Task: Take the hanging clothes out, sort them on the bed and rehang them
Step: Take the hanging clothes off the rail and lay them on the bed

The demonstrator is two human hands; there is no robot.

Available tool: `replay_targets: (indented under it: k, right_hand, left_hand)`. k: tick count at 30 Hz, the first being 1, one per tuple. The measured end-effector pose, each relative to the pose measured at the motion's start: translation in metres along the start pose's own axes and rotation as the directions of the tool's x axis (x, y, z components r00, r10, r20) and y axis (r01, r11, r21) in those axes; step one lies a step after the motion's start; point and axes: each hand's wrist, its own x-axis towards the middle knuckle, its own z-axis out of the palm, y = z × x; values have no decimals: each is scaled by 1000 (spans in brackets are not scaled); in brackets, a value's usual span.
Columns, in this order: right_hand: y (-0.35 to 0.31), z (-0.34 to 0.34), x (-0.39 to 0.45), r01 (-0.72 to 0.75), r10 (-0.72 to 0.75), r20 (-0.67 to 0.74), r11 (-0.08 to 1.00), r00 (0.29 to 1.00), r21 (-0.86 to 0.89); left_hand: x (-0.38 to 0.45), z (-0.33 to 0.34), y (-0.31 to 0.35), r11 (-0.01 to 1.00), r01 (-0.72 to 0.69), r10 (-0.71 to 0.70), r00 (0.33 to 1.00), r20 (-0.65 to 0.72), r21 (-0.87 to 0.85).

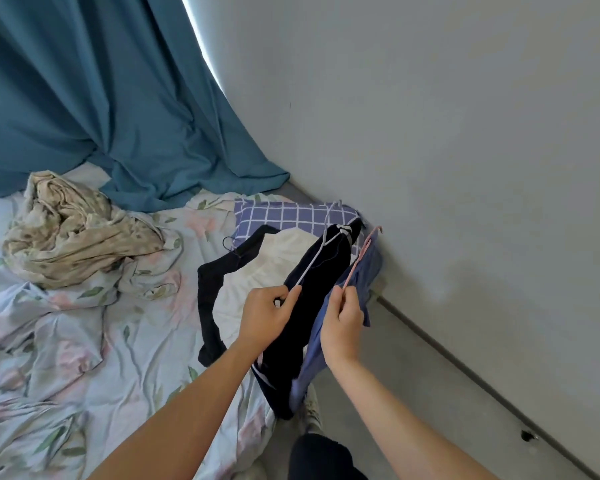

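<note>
Both bare forearms are reaching forward from the bottom edge, converging toward the centre. The left hand (265, 315) is curling its fingers, thumb and forefinger pinching the white hanger (321, 252). The right hand (342, 322), just beside it and slightly lower, is pinching the pink hanger (359, 259) between thumb and fingertips, its back facing the camera. The two wrists are sitting close together, not touching.

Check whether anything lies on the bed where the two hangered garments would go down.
Yes. A white garment with a black garment along its edge already covers the floral sheet directly beyond the left hand and right hand. The bare sheet lies further left.
</note>
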Motion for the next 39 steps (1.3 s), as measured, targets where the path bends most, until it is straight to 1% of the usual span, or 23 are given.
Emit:
replay_targets:
  k: [3, 7, 10, 13, 16, 19, 22, 24, 26, 28, 30, 35, 39]
  right_hand:
    - [15, 34, 33, -13, 14, 67, 1000, 998, -4]
    - [39, 83, 76, -60, 66, 191, 998, 979, -37]
    - [52, 112, 104, -59, 74, 278, 996, 958, -62]
    - [64, 140, 130, -74, 101, 340, 993, 935, -92]
    - [74, 167, 148, -70, 117, 406, 989, 906, -128]
    - [79, 195, 156, -55, 119, 466, 987, 877, -148]
    - [80, 227, 159, -41, 110, 481, 988, 870, -151]
    - [83, 250, 162, -30, 118, 497, 983, 859, -181]
    - [86, 270, 166, -13, 132, 573, 978, 809, -207]
    - [87, 282, 170, -9, 167, 681, 973, 712, -230]
    - [84, 284, 176, 15, 204, 748, 961, 631, -275]
    - [76, 262, 176, 146, 182, 814, 939, 551, -310]
    - [59, 241, 165, 256, 101, 867, 933, 488, -253]
  left_hand:
    - [30, 10, -22, 997, 75, -75, 997, -30, -6]
    - [69, 17, -60, 985, 169, -167, 983, -71, 19]
    - [92, 11, -96, 967, 244, -237, 968, -86, 73]
    - [112, 4, -131, 920, 356, -345, 934, -95, 160]
    - [127, -5, -160, 874, 442, -434, 897, -85, 202]
    - [140, -18, -180, 846, 485, -471, 874, -115, 222]
    - [151, -32, -192, 818, 510, -494, 860, -129, 264]
    - [151, -39, -204, 798, 535, -509, 845, -165, 277]
    - [145, -45, -212, 787, 564, -522, 825, -219, 250]
    - [134, -50, -217, 781, 587, -535, 805, -257, 211]
    - [123, -56, -216, 765, 607, -553, 791, -264, 216]
    - [99, -66, -201, 771, 598, -532, 794, -296, 219]
    - [77, -73, -175, 762, 611, -519, 774, -363, 214]
